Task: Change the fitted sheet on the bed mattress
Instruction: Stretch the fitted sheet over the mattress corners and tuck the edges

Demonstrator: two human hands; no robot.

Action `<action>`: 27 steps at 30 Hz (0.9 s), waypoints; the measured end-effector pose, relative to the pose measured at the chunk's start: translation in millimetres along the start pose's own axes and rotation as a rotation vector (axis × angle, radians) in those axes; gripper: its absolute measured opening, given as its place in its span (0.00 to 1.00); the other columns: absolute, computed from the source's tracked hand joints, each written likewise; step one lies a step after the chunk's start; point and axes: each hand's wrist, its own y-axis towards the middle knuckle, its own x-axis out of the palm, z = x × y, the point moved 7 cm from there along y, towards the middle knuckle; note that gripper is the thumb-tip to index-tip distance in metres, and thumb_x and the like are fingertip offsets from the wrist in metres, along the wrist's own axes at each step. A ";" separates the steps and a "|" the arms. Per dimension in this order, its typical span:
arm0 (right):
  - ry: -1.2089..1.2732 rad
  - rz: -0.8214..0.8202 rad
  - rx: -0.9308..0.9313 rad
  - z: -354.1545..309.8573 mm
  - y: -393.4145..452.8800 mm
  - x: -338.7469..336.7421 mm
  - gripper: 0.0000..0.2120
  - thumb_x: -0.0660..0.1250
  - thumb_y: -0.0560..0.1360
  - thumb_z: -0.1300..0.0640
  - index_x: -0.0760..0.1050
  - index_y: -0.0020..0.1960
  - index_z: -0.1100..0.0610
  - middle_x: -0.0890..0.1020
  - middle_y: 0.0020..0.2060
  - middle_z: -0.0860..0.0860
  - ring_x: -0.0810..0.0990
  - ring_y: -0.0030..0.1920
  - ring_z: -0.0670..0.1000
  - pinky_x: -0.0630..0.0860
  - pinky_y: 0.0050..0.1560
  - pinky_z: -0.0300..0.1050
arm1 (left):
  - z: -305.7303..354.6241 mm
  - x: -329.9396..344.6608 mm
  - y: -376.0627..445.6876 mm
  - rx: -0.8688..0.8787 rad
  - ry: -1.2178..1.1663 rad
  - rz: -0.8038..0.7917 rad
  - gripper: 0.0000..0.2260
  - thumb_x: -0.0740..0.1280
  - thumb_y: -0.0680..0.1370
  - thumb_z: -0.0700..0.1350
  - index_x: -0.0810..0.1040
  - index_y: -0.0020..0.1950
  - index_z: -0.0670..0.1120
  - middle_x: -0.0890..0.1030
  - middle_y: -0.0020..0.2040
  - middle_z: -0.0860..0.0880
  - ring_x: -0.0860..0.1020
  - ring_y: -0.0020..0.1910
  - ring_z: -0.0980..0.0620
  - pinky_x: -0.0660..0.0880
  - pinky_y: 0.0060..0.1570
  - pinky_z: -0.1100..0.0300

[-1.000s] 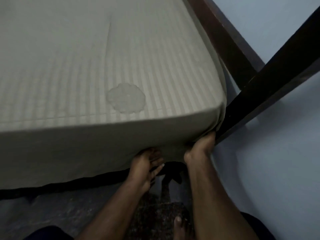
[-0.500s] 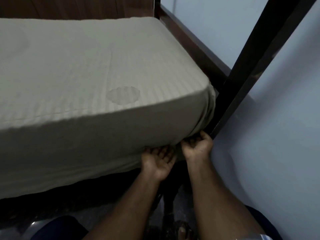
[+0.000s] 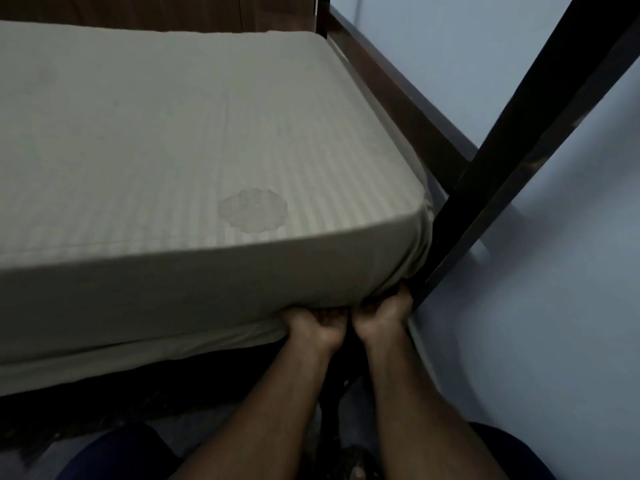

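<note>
dark bedpost (image 3: 512,161) tight beside mattress corner (image 3: 408,244), open gap below

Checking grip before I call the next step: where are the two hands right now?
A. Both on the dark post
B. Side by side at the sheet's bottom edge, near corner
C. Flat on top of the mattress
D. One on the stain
B: the left hand and right hand grip the fitted sheet at the bottom edge of the near corner, beside the dark post.
</note>
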 end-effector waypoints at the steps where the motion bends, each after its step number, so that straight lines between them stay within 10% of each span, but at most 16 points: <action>1: 0.045 0.006 0.016 3.1 3.2 1.3 0.27 0.62 0.75 0.37 0.75 0.67 0.52 0.80 0.63 0.59 0.77 0.65 0.61 0.72 0.67 0.55 | 4.8 -9.8 -7.2 -0.043 0.081 0.031 0.23 0.56 0.83 0.54 0.75 0.70 0.42 0.81 0.59 0.38 0.78 0.60 0.40 0.72 0.66 0.43; 6: 0.238 0.024 0.018 9.0 15.9 7.1 0.23 0.48 0.82 0.44 0.77 0.66 0.48 0.82 0.61 0.53 0.79 0.60 0.60 0.73 0.64 0.57 | 48.2 -61.8 -30.3 0.013 0.183 0.159 0.23 0.53 0.84 0.52 0.70 0.69 0.36 0.75 0.68 0.36 0.76 0.63 0.39 0.69 0.70 0.46; 12: 0.004 0.026 -0.045 2.5 -12.8 13.2 0.25 0.62 0.70 0.43 0.74 0.63 0.53 0.79 0.59 0.55 0.79 0.58 0.58 0.77 0.60 0.55 | 60.6 -39.8 -12.3 0.173 -0.118 0.161 0.27 0.54 0.81 0.62 0.75 0.70 0.44 0.76 0.68 0.39 0.74 0.67 0.38 0.68 0.70 0.43; 17: 0.025 0.150 0.146 46.6 -37.2 -3.4 0.21 0.57 0.82 0.45 0.75 0.67 0.58 0.78 0.64 0.60 0.77 0.58 0.59 0.74 0.60 0.52 | 65.1 -2.7 -11.9 0.265 -0.212 0.050 0.35 0.50 0.75 0.74 0.80 0.65 0.52 0.82 0.62 0.42 0.78 0.61 0.36 0.70 0.67 0.36; 20: 0.027 0.118 0.245 78.8 -55.8 7.5 0.28 0.58 0.81 0.40 0.73 0.67 0.63 0.76 0.62 0.61 0.76 0.62 0.59 0.71 0.65 0.51 | 70.4 -15.7 -19.2 0.157 -0.049 0.077 0.28 0.52 0.80 0.64 0.80 0.65 0.46 0.83 0.59 0.39 0.80 0.55 0.39 0.79 0.55 0.45; 27: 0.225 -0.008 0.281 100.4 -55.1 43.9 0.32 0.59 0.76 0.32 0.75 0.66 0.57 0.79 0.57 0.57 0.78 0.58 0.58 0.71 0.67 0.56 | 147.3 -99.4 -54.0 0.155 0.213 0.200 0.22 0.54 0.84 0.52 0.72 0.69 0.38 0.76 0.67 0.37 0.77 0.60 0.39 0.70 0.67 0.46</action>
